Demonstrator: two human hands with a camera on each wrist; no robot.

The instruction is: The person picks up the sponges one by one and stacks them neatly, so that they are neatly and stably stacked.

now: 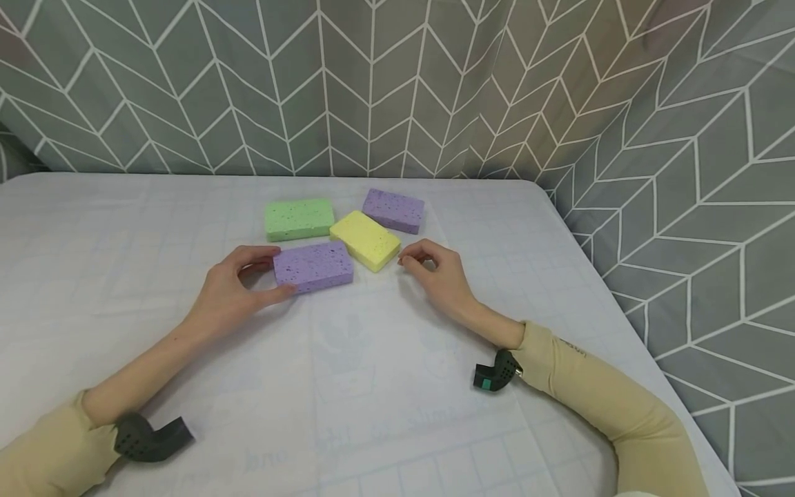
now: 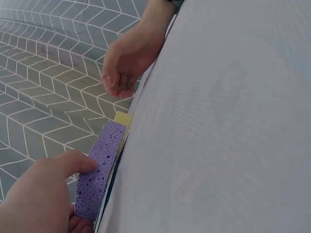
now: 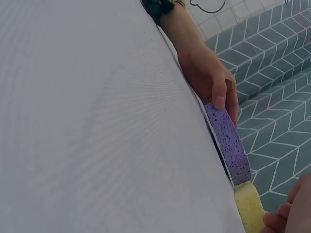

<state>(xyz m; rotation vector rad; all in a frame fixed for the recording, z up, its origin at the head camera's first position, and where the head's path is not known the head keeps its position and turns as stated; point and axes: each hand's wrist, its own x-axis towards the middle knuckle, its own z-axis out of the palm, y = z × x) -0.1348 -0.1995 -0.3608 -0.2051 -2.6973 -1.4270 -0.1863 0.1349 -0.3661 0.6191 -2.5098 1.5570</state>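
My left hand [image 1: 232, 286] holds the near purple sponge [image 1: 313, 266] by its left end, thumb on the near side and fingers on the far side. The left wrist view shows the same purple sponge [image 2: 99, 172] between thumb and fingers. Just right of it, a yellow sponge [image 1: 365, 240] lies at a slant. Beside the yellow sponge's right end is my right hand [image 1: 441, 276], its fingers loosely bent and holding nothing. In the right wrist view its fingertips [image 3: 277, 221] appear close to the yellow sponge [image 3: 249, 206]; contact is unclear.
Behind these, a green sponge [image 1: 299, 219] lies at the left and a second purple sponge [image 1: 394, 210] at the right. A white cloth covers the table [image 1: 373, 386]. A grey chevron-patterned curtain [image 1: 348, 90] hangs along the far and right sides.
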